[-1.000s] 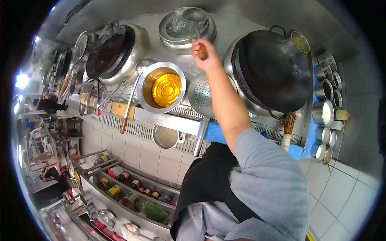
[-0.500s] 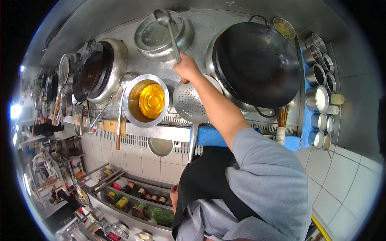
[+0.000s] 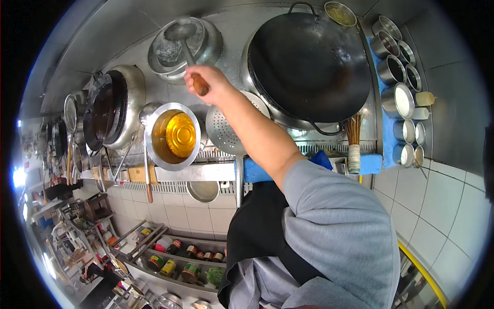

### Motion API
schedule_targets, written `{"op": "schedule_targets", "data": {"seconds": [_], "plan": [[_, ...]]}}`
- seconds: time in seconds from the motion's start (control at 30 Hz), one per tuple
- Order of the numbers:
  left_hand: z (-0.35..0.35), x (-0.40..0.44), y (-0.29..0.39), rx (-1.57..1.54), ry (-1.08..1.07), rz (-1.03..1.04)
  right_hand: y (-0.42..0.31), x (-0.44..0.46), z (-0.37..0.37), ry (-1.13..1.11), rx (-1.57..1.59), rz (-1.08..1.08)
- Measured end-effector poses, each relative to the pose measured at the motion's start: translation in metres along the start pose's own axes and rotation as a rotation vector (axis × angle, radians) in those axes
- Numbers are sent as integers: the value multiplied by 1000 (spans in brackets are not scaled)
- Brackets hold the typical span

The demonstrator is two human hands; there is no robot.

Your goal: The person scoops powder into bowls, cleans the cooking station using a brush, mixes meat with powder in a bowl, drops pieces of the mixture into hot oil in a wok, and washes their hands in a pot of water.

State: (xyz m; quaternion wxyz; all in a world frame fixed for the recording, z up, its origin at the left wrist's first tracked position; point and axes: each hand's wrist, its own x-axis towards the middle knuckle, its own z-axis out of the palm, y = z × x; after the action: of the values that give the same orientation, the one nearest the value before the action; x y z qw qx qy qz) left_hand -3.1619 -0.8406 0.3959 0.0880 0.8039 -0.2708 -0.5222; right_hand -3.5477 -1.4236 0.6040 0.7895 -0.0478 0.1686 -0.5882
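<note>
My right hand point(image 3: 210, 86) is closed around the wooden handle of a metal ladle point(image 3: 188, 50). The ladle's bowl is over a round metal pot of water point(image 3: 215, 45) at the back of the stove; whether it touches the water is unclear. Below my forearm lies a perforated strainer point(image 3: 222, 129), partly hidden by the arm. To its left stands a metal pot point(image 3: 150, 135) holding clear golden oil point(image 3: 181, 135). A large black wok point(image 3: 311, 67) sits to the right of my arm. My left hand is out of view.
A second wok point(image 3: 100, 110) and another ladle point(image 3: 148, 175) are at left. At right, several metal seasoning containers point(image 3: 397, 100) line a blue cloth near a bamboo brush point(image 3: 354, 139). Behind the body, a metal shelf point(image 3: 154, 273) holds jars and cans.
My right hand has turned and drawn the ladle back, so its bowl is now over the water pot and its wooden handle end shows. My left hand has left the view. The camera has shifted slightly.
</note>
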Motion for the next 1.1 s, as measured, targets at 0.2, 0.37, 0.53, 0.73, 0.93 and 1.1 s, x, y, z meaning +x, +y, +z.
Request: {"op": "schedule_targets", "data": {"seconds": [0.2,0.37,0.53,0.73,0.93,1.1], "plan": [[1,-4,-4,7,3,10,-41,7,2,-145,141,63],[8,-8,-4,-72,38,42,-17,-21,-1,234,-1074,-73],[22,-4,-13,-170,56,81,2,-8,-13,316,-1620,-83],[34,-11,-31,-100,22,90,-1,43,-17,79,-376,136],[43,-16,-58,-34,-19,107,-21,20,11,-3,-213,88],[47,-18,-91,-7,-33,105,-79,-17,29,-31,-244,14]]}}
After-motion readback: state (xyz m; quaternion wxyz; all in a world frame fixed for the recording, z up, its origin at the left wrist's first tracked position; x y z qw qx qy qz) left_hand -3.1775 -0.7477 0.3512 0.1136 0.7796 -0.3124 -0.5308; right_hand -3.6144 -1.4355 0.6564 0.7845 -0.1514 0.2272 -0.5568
